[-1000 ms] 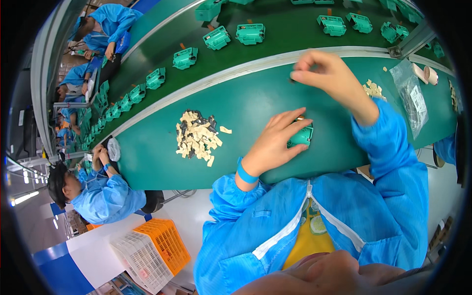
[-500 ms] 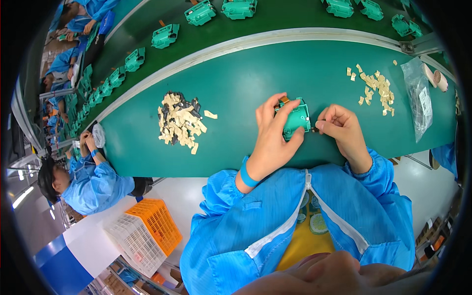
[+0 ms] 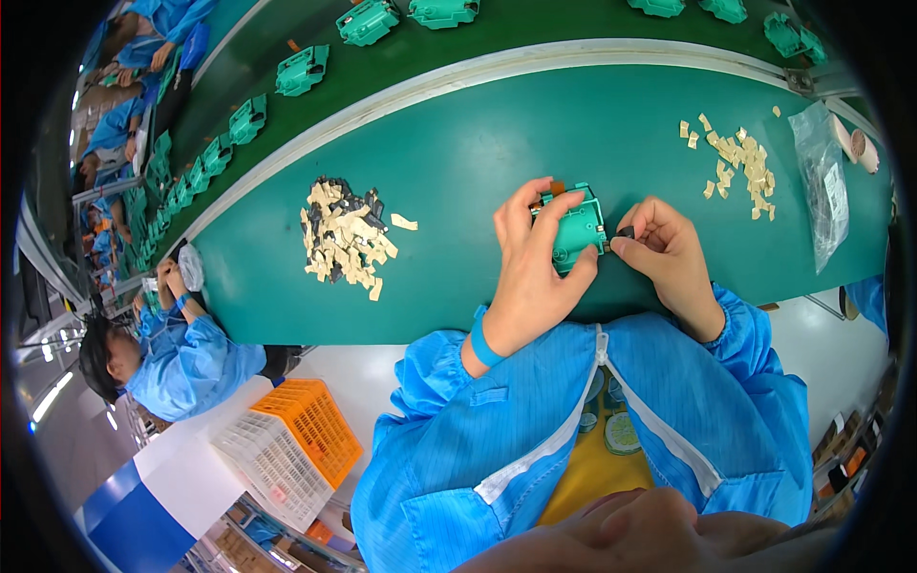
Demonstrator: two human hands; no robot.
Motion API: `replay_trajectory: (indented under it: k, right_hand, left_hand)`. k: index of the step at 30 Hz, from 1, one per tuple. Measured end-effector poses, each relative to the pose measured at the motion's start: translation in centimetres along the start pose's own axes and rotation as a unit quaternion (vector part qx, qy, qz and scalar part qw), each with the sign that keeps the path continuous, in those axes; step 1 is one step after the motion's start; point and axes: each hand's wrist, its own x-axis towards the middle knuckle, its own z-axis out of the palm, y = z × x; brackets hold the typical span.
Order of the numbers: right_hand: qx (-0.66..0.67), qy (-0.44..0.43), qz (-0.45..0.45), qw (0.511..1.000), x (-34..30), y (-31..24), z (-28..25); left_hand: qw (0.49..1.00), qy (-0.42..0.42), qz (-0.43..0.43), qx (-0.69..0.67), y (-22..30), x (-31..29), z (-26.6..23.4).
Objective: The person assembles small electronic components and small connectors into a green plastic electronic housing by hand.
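My left hand (image 3: pixel 531 272) grips a teal plastic housing (image 3: pixel 574 226) just above the green workbench (image 3: pixel 458 153), fingers wrapped over its top and left side. My right hand (image 3: pixel 667 250) sits at the housing's right edge and pinches a small dark part (image 3: pixel 626 232) against it. A heap of small beige and dark pieces (image 3: pixel 342 239) lies to the left of my hands. A second, looser scatter of beige pieces (image 3: pixel 737 164) lies to the upper right.
Several teal housings (image 3: pixel 304 69) ride the darker conveyor belt beyond the bench's pale rail. A clear plastic bag (image 3: pixel 826 186) lies at the right. Another person in blue (image 3: pixel 172 349) works at the left. An orange and white crate (image 3: pixel 287 454) stands below the bench.
My right hand came back from the far right scatter to the housing. Both hands now hold the housing close together, and the view has shifted so the bench sits slightly lower and larger.
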Motion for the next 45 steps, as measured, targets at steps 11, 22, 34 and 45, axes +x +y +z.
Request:
replay_trajectory:
  k: [11,22,34,45]
  right_hand:
    - [-0.023,0.012,-0.014,1.000,-0.1,0.4,0.6]
    - [-0.039,0.021,-0.006,0.999,0.0,0.2,0.8]
    - [-0.265,0.052,0.008,0.963,-0.1,-2.4,0.3]
    - [-0.059,-0.006,0.013,0.998,0.3,-1.7,-1.1]
  left_hand:
    - [1.000,0.002,-0.007,-0.002,-0.3,-0.3,0.2]
    - [1.000,0.006,-0.015,0.013,-0.1,-0.2,0.3]
    - [1.000,0.001,-0.018,0.019,0.0,0.0,0.4]
    - [0.999,-0.032,0.022,0.011,0.2,-0.3,-0.1]
